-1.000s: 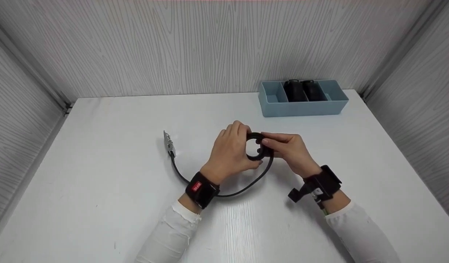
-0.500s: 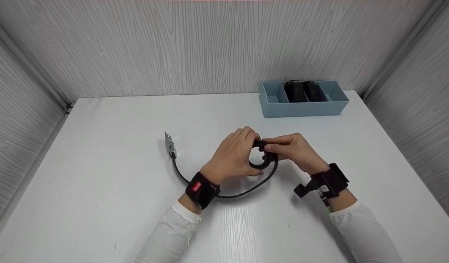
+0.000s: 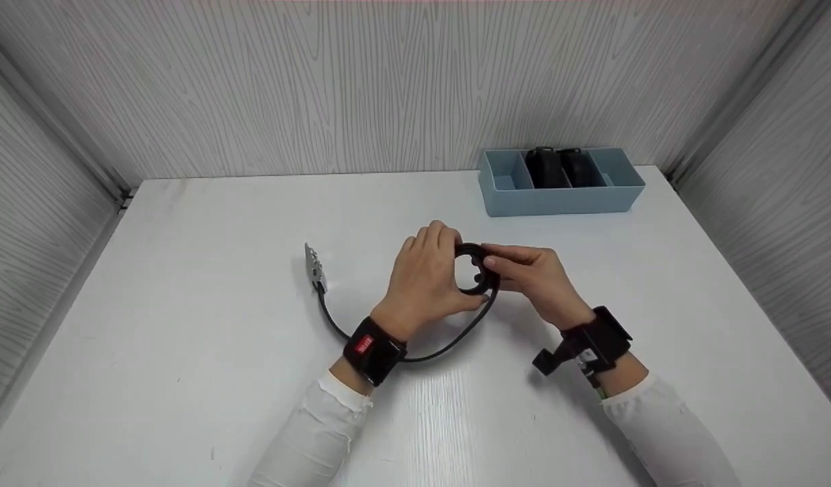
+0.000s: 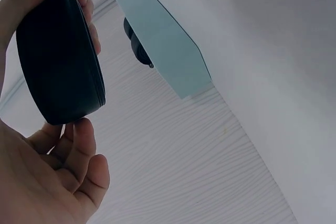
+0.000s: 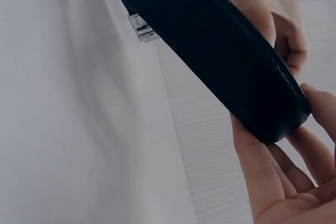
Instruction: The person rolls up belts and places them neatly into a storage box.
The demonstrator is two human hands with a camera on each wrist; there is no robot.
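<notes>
A black belt (image 3: 449, 348) with a silver buckle (image 3: 314, 267) is partly rolled into a ring standing on edge. My left hand (image 3: 422, 281) curls round the ring's left side, fingers over the top and thumb beneath. On the right side, my right hand (image 3: 540, 279) pinches the roll between thumb and fingers. From the roll the strap curves down and left, passes behind the left wrist and leads to the buckle on the table. In the left wrist view, the wide black strap (image 4: 58, 61) hides part of the hands; the right wrist view shows its stitched edge.
A light-blue divided tray (image 3: 564, 203) stands at the back right of the white table (image 3: 185, 325). Two black rolled items (image 3: 547, 169) sit in its middle compartments. A wood-grain panel (image 3: 320, 88) rises behind the table, with side walls left and right.
Both hands and the roll dipped right and toward me, then returned up and left. The strap's loose curve below the roll has become slightly shorter. The buckle has hardly moved.
</notes>
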